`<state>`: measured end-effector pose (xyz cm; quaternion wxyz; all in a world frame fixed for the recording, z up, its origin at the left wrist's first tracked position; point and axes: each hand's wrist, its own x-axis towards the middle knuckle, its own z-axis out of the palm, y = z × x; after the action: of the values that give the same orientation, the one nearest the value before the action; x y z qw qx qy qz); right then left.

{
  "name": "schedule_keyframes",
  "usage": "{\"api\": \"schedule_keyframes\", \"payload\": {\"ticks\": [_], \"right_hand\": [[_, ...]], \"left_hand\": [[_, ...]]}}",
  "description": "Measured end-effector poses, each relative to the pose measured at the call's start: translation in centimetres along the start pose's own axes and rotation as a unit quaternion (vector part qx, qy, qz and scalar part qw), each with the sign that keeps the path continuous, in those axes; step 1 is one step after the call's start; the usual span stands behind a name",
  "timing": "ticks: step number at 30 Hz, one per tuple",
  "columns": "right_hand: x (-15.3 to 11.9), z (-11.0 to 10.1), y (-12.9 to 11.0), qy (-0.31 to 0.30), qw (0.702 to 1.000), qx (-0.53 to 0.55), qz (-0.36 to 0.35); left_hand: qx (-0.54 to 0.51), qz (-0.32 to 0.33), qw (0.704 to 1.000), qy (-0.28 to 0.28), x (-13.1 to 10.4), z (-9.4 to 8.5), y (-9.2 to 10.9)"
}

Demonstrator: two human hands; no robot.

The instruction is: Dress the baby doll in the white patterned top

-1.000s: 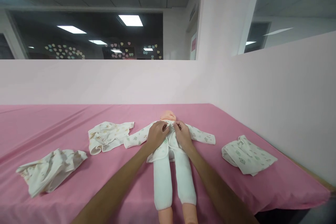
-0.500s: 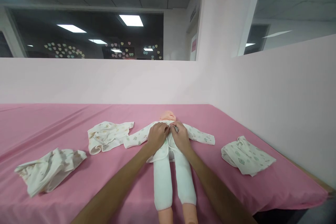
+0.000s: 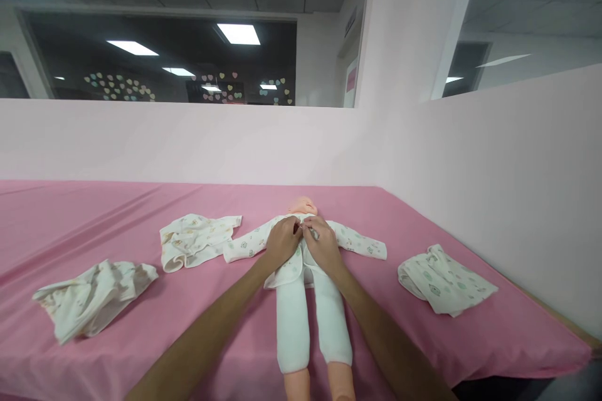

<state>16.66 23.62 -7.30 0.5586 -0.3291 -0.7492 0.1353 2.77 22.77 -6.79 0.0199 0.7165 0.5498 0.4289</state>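
Observation:
A baby doll (image 3: 306, 206) lies on its back on the pink-covered table (image 3: 117, 219), head away from me. It wears a white printed shirt (image 3: 358, 241) and white leggings (image 3: 313, 319). My left hand (image 3: 281, 242) and my right hand (image 3: 322, 245) meet on the doll's chest, fingers pinched on the shirt's front edges just below the neck. The shirt's fastening is hidden under my fingers.
A folded printed garment (image 3: 195, 240) lies left of the doll, and a crumpled one (image 3: 91, 298) nearer the left front. Another folded garment (image 3: 444, 279) sits to the right, by the pale partition wall (image 3: 508, 182) that bounds the table behind and right.
My two hands have drawn closer together on the doll's chest, with the shirt's front edges pulled together. The view has shifted slightly.

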Motion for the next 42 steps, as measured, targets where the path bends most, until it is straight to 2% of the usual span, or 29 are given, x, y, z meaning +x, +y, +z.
{"api": "schedule_keyframes", "payload": {"ticks": [4,7,10,16,19,22,26,32,38,42], "right_hand": [[0.0,-0.1,0.0,-0.008,1.000,-0.007,0.012],[-0.1,-0.2,0.0,-0.016,1.000,-0.005,0.025],[-0.1,-0.2,0.1,-0.033,0.999,-0.002,0.028],[-0.1,0.1,0.5,-0.042,0.999,0.019,0.027],[-0.1,0.2,0.6,-0.010,0.999,-0.010,0.032],[0.1,0.2,0.9,0.018,0.999,-0.032,0.035],[0.2,0.3,1.2,0.013,0.999,-0.034,0.039],[0.3,0.3,0.9,0.007,0.998,-0.045,0.041],[0.3,0.4,0.8,-0.026,0.991,-0.128,0.010],[0.3,0.5,1.0,-0.025,0.991,-0.128,0.019]], "left_hand": [[-0.095,-0.020,0.995,-0.025,-0.1,-0.6,0.3],[-0.198,-0.032,0.978,-0.060,0.0,-1.1,0.0],[-0.252,-0.043,0.964,-0.072,0.2,-1.3,-0.4],[-0.243,-0.028,0.966,-0.088,0.7,-1.0,-1.2],[-0.269,-0.047,0.958,-0.089,1.0,-0.9,-1.6],[-0.329,-0.084,0.936,-0.098,0.9,-1.1,-1.8],[-0.394,-0.147,0.899,-0.123,0.8,-1.7,-1.4],[-0.456,-0.180,0.864,-0.117,1.2,-2.1,-0.9],[-0.460,-0.166,0.864,-0.116,1.0,-2.0,-0.9],[-0.444,-0.164,0.873,-0.119,0.9,-2.0,-0.9]]}}
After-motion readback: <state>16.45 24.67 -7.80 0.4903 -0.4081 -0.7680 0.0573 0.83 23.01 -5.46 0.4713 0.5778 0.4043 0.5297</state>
